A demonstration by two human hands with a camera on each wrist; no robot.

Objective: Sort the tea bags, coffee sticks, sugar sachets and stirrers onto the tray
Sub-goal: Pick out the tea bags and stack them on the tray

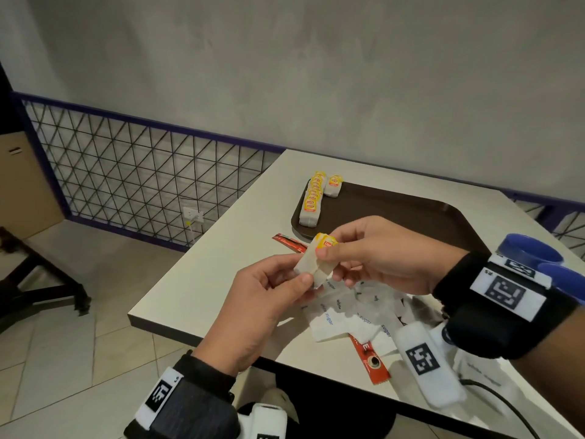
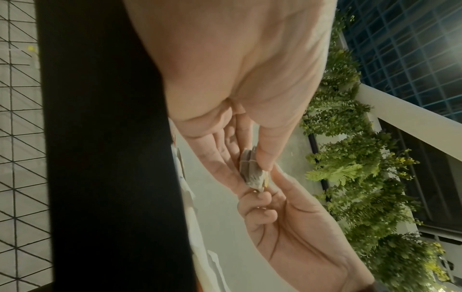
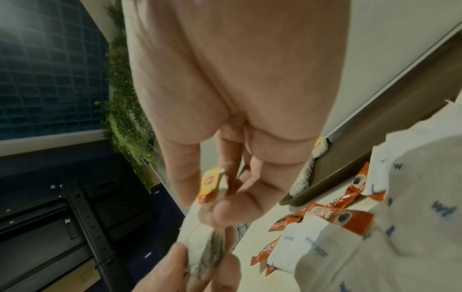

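Tea bags (image 1: 317,263), a small stack of them, sit pinched between my two hands above the near left part of the table (image 1: 202,280), short of the tray (image 1: 411,217). My left hand (image 1: 262,299) holds the lower, papery end between thumb and fingers; my right hand (image 1: 373,251) pinches the top end, where the yellow tag (image 1: 326,242) sticks up. Both grips are narrow pinches on the same stack, and the right wrist view shows the tag beside my thumb and the grey pouches hanging below it.

I judge these to be nearly weightless, soft and easily crushed. The paper is thin, so a hard squeeze could split a seam, and the loose tags on their strings could snag or let the bags fan apart. Best hold, I think, is flat across the broad faces of the pouches near their middle, thumb on one side and fingers on the other, rather than by the tag alone, which would leave the bags dangling.

On the tray, a row of tea bags (image 1: 311,201) already lies along its far left edge, with one more (image 1: 334,185) just beside it, so this stack likely belongs next to them. Near my right wrist, white sugar sachets (image 1: 348,315) lie heaped on the table with red coffee sticks (image 1: 370,359) partly under them; another coffee stick (image 1: 289,242) lies just near the tray's near left corner. I see no stirrers that I can be sure of.
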